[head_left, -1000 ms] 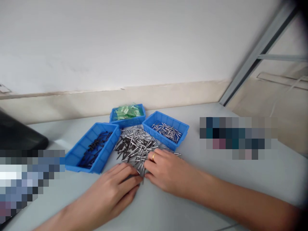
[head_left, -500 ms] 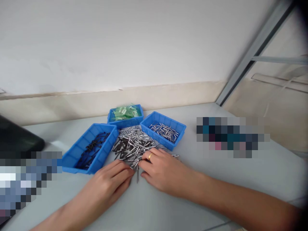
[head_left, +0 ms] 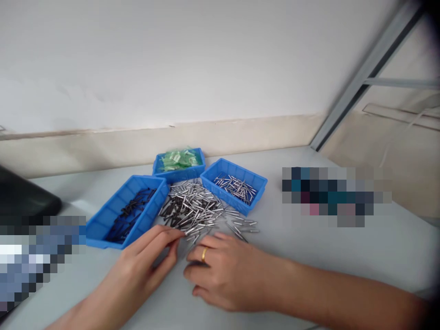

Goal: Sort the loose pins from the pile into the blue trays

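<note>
A loose pile of silver blind rivets [head_left: 197, 201] mixed with black screws [head_left: 172, 211] lies on the grey table. My left hand [head_left: 147, 256] touches the pile's near left edge with its fingertips; the thumb is bent below them with a gap, and no held piece shows. My right hand [head_left: 227, 270], with a gold ring, is just in front of the pile, its fingers curled inward; what they hold, if anything, is hidden. Black screws lie in the left blue bin [head_left: 99, 224], silver rivets in the right blue bin [head_left: 259, 181].
Behind the pile, a third blue bin [head_left: 178, 175] holds green and whitish pieces. Several stray rivets [head_left: 242, 224] lie right of the pile. A dark object [head_left: 27, 197] stands at the left. Blurred-out items are at both sides. A wall and a metal frame [head_left: 343, 101] bound the table.
My right hand has drawn back from the pile toward me, uncovering stray rivets on the right. My left hand has shifted slightly left, and its thumb has parted from the fingers.
</note>
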Demonstrator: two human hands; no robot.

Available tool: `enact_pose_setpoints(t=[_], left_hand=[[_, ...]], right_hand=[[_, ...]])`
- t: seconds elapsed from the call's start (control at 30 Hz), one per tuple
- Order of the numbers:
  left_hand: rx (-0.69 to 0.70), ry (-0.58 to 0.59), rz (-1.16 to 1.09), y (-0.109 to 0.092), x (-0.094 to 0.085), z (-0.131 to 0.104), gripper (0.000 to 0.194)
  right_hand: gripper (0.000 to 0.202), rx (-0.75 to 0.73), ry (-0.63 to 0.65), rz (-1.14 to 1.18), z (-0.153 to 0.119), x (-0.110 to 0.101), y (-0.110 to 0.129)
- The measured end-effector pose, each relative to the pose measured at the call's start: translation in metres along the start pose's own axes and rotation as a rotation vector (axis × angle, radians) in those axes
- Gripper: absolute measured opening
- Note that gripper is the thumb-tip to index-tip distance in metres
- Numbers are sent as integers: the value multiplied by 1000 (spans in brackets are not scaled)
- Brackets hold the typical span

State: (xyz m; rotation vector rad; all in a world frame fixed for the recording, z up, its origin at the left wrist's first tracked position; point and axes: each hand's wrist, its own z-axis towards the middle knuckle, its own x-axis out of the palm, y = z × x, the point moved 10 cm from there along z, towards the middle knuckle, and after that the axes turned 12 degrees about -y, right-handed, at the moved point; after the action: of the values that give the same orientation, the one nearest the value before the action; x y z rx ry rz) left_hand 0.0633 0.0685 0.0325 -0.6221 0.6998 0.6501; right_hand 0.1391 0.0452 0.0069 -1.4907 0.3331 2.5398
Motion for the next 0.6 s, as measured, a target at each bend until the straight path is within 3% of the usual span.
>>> enact_pose_setpoints(t=[0.17, 0.33, 0.6], left_hand=[[16, 43, 51, 4, 4, -8, 37], [95, 115, 40, 7, 15, -22, 42], [176, 107, 34, 0, 16, -21, 40]], right_hand=[[18, 105, -25, -35, 0, -3, -16], [18, 329, -121, -34, 1, -22, -43], [15, 136, -55, -99, -1, -9, -34]])
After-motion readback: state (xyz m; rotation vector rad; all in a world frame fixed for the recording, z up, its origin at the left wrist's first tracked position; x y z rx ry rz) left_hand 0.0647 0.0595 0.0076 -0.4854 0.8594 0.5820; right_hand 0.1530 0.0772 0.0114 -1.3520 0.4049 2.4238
